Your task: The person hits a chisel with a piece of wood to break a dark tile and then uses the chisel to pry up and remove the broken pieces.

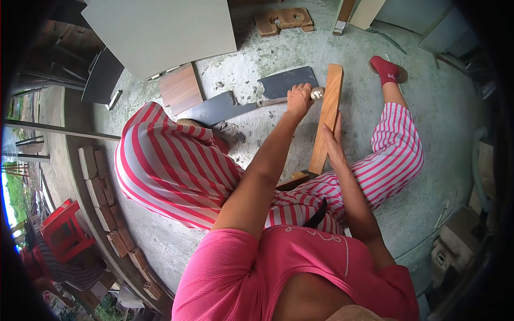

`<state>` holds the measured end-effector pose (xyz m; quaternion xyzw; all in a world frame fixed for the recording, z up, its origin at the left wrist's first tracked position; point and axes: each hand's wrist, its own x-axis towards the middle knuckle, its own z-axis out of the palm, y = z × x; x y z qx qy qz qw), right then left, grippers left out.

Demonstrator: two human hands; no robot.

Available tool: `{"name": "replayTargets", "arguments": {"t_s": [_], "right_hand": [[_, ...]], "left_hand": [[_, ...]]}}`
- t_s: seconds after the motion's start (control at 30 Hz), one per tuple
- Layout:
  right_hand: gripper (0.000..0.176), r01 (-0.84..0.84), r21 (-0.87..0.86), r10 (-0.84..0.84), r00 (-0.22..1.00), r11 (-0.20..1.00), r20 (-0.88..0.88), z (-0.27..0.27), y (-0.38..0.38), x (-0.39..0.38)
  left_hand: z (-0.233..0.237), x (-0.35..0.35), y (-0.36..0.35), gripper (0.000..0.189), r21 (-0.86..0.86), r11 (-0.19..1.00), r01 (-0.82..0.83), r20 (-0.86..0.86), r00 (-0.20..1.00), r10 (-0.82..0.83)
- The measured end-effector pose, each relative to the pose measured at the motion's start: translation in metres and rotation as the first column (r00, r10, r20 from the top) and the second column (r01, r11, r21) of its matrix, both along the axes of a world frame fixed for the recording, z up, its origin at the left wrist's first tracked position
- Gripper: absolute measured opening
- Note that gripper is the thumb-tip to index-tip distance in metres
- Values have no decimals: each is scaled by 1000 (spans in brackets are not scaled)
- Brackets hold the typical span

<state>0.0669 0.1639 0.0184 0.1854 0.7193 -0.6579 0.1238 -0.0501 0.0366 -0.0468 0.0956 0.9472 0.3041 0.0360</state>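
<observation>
A long wooden plank (326,115) with a smooth orange-brown face stands slanted between my legs, its lower end by my striped lap. My right hand (334,143) grips the plank's lower part from the right side. On the other side, my left hand (300,99) is closed around a tool with a shiny metal end (317,93), which is at the plank's left edge. I cannot make out the tool's exact kind, since my fingers cover most of it. A small wood piece and a dark strip (292,182) lie by the plank's lower end.
Dark boards (289,84) and a brown board (181,89) lie on the concrete floor ahead, among scattered crumbs. A cut-out wooden piece (284,21) lies farther off. A large pale panel (160,32) is at upper left. Bricks (99,187) line the left ledge, near a red plastic chair (64,231).
</observation>
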Motion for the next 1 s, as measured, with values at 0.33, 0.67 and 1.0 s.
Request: {"name": "replayTargets", "arguments": {"t_s": [0.33,0.67,1.0], "right_hand": [[82,520,-273,-536,844,809,21,32,21,-16],[70,185,-339,-116,970,923,213,17,-2,-15],[73,270,55,-259,954,961,-154,-18,-3,2]], "left_hand": [[-5,-1,-5,35,-35,999,11,18,1000,-11],[-7,-10,-12,34,-52,997,-57,37,998,59],[-12,-3,-9,30,-71,997,-19,46,999,22]]}}
